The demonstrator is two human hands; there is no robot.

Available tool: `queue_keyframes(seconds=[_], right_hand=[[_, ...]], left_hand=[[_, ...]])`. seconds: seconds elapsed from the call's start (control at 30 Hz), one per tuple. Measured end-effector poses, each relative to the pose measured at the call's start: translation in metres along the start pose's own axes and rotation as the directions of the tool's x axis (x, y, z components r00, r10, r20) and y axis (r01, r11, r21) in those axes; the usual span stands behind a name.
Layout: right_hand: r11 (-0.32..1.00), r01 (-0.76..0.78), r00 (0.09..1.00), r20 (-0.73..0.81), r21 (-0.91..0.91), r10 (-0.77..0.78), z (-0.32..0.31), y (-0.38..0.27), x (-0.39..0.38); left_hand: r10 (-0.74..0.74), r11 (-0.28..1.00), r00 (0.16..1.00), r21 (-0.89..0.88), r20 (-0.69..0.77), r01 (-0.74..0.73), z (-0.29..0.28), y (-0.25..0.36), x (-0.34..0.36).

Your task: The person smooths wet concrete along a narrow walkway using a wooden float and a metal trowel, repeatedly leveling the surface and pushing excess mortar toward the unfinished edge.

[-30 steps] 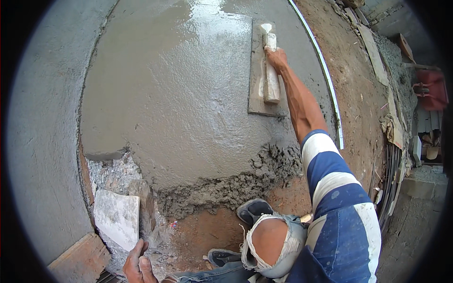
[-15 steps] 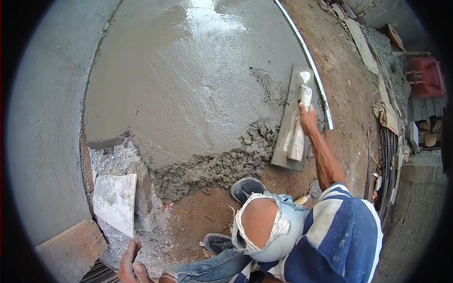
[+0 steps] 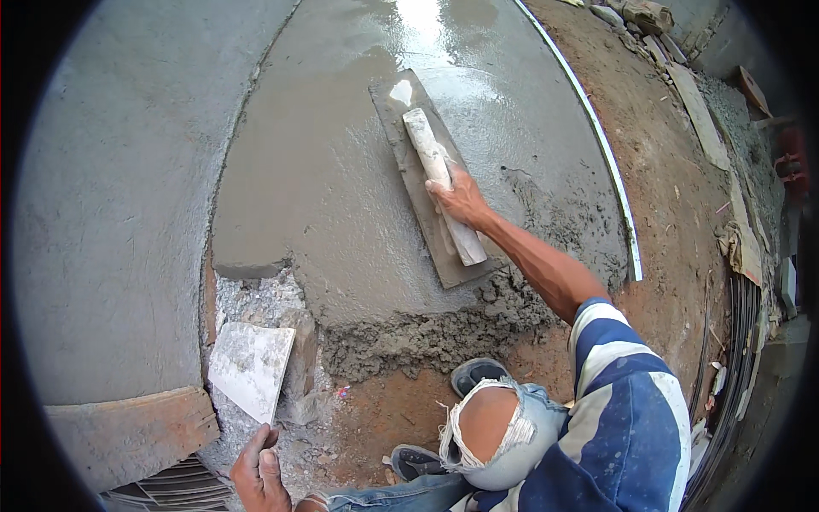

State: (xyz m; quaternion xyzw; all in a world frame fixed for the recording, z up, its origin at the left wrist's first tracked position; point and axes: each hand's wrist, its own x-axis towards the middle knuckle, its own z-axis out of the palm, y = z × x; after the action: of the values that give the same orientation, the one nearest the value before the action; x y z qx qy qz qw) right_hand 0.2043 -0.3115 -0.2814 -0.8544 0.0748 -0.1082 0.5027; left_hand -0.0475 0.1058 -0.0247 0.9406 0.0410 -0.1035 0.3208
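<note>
My right hand [image 3: 457, 196] is wrapped round the pale handle of a long rectangular hand float [image 3: 416, 183]. The float's plate lies on the wet grey concrete [image 3: 281, 188], its far end tilted to the left. A rough, crumbly concrete edge [image 3: 444, 333] runs just below it. At the lower left, my left hand [image 3: 261, 471] holds nothing visible, with its fingers loosely bent and the thumb apart. Its fingertips are close to the lower corner of a stained white flat tile-like piece [image 3: 252, 358]; whether they touch cannot be made out.
A white edging strip [image 3: 589, 111] bounds the wet concrete on the right, with reddish soil [image 3: 657, 162] beyond. Hardened grey slab [image 3: 136, 196] lies to the left. A wooden board [image 3: 128, 431] sits at lower left; a stone block [image 3: 299, 354] stands beside the white piece. Dark rods [image 3: 740, 358] lie at right.
My right hand has swept the float leftward from beside the white strip to the middle of the wet concrete, and its tilt has reversed. My left hand stays low near the white piece.
</note>
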Motion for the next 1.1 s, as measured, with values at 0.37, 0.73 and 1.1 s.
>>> queue_keyframes(seconds=[0.37,0.73,1.1], right_hand=[[0.979,-0.187,0.959,0.232,0.081,0.164,0.115,-0.013,0.176],[0.959,-0.283,0.958,-0.063,-0.030,0.281,0.081,0.070,0.254],[0.888,-0.451,0.793,-0.418,0.086,0.443,0.014,0.114,0.230]], left_hand=[[-0.155,0.985,0.987,0.087,0.053,0.150,0.004,-0.007,0.030],[-0.236,0.970,0.965,0.084,0.117,0.227,0.014,-0.012,0.075],[-0.144,0.986,0.978,0.111,0.152,0.128,0.023,-0.015,0.085]])
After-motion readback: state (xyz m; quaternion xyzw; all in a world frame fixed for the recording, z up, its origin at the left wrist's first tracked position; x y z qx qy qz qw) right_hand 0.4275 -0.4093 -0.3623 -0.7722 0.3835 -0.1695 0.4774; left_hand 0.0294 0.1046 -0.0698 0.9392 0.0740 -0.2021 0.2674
